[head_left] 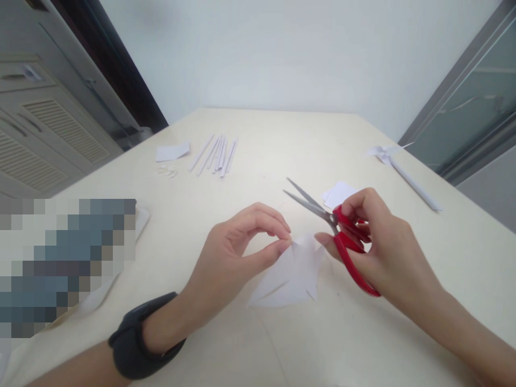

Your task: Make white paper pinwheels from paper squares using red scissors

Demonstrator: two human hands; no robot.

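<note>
My left hand (237,250) pinches a corner of a white paper sheet (292,277) that lies partly cut on the cream table (282,150). My right hand (377,242) grips red-handled scissors (336,226), their grey blades slightly apart and pointing up and left, away from the paper. One finger of the right hand also touches the paper's right corner. A black band sits on my left wrist (139,338).
Several rolled white paper sticks (215,155) lie at the far left, beside a small paper piece (172,152) and some pins (165,172). Small paper squares (338,192) lie behind the scissors. A finished paper pinwheel (403,169) rests at the right edge. A blurred patch covers the left.
</note>
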